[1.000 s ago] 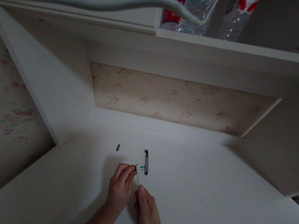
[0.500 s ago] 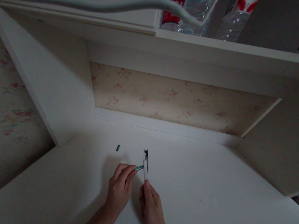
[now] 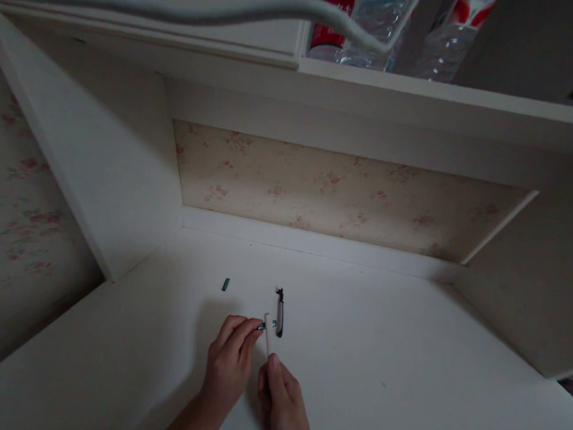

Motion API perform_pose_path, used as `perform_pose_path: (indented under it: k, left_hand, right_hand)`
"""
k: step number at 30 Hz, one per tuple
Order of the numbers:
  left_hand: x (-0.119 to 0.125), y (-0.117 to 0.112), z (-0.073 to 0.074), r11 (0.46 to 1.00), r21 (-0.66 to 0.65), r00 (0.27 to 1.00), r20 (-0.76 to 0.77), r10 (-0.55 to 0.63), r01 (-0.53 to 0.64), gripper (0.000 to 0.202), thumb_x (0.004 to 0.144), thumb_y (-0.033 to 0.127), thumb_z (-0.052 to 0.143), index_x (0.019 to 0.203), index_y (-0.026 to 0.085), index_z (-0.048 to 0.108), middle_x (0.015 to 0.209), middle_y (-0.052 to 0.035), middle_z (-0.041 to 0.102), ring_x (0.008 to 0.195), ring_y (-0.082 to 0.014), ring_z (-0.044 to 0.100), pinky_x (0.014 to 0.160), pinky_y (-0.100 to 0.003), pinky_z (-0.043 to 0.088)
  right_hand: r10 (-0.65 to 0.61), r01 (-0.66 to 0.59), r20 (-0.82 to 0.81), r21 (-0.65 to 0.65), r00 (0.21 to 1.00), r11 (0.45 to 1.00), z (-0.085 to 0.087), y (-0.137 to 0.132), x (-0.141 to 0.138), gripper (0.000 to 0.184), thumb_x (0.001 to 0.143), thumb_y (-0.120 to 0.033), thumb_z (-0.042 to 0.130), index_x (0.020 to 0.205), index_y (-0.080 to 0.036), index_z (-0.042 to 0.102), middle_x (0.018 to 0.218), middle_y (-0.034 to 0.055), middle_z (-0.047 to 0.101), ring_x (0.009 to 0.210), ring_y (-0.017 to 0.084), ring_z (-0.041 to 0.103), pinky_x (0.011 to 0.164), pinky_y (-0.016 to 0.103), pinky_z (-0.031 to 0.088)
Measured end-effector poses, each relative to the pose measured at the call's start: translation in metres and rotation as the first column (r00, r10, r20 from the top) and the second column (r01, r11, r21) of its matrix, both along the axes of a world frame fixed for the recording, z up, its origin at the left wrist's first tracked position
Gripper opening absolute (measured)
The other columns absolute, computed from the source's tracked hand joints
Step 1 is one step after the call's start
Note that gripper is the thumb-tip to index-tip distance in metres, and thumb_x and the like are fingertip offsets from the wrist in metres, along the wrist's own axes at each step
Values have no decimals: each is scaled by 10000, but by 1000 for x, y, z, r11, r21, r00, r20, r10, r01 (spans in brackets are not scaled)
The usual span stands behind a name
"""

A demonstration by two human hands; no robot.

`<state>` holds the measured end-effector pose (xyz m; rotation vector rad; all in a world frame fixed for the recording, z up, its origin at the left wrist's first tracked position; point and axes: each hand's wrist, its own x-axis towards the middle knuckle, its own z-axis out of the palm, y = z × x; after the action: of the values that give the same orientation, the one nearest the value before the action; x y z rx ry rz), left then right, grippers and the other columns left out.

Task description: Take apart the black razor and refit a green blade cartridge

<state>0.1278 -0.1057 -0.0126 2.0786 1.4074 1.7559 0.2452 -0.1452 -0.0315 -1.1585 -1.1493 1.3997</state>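
In front of me my left hand (image 3: 231,354) pinches one end of a small dark strip with green on it (image 3: 261,326), which looks like a razor cartridge. My right hand (image 3: 283,399) is closed around the lower end of a slim white stick (image 3: 269,334). The stick's upper part crosses in front of the strip, whose green far end shows to the right of it. I cannot tell whether the two touch. Just beyond lies a black and grey razor handle (image 3: 280,313), its narrow end pointing away. A second green and black strip (image 3: 225,284) rests further left.
The white desktop (image 3: 381,330) runs back to a low ledge under floral wallpaper. White side panels (image 3: 96,145) close it in. Overhead is a shelf (image 3: 428,87) with plastic bottles (image 3: 446,45), and a pale cable (image 3: 184,10) crosses the top of the view.
My right hand has shifted slightly left and nearer, bringing the white stick with it. The stick now crosses the strip, and more of the razor handle shows. My left hand has barely moved.
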Motion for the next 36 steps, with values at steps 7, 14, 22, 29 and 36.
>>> perform_pose_path:
  k: [7,14,22,29,36]
  left_hand:
    - [-1,-1,1,1000,-2,1000,-4,-2,2,158,914,196,500,984,190,642,840,-33,578,774,-142,617,704,-230,531]
    - [-1,0,-3,1000,-17,1000,14,8,-8,156,917,190,492,974,188,638,852,-29,573,776,-137,613,709,-228,527]
    - [-1,0,-3,1000,-3,1000,11,4,-4,146,915,184,502,983,188,632,857,-28,569,788,-135,608,718,-225,524]
    - [-1,0,-3,1000,4,1000,22,-17,17,150,911,169,506,1002,187,624,858,-30,563,786,-136,606,710,-227,525]
    - [-1,-1,-3,1000,-1,1000,17,4,-4,156,916,179,493,990,190,629,859,-34,571,784,-144,611,712,-240,530]
  right_hand:
    - [-80,80,17,-11,997,997,0,2,1,513,886,-635,355,623,-201,431,555,-44,334,517,120,284,479,258,224]
    - [11,-11,4,30,1000,999,-4,1,-2,505,891,-614,379,625,-190,444,599,-29,375,561,121,311,522,258,263]
    - [-13,13,11,10,1000,1000,0,0,-1,542,854,-675,379,608,-196,448,556,-42,355,516,115,285,466,249,241]
    - [-100,100,-10,-38,995,994,0,4,1,533,859,-674,370,621,-201,437,534,-54,323,488,108,258,446,249,205]
    - [43,-43,19,-8,999,999,-3,0,0,518,889,-634,361,629,-194,444,551,-45,331,499,106,260,452,257,180]
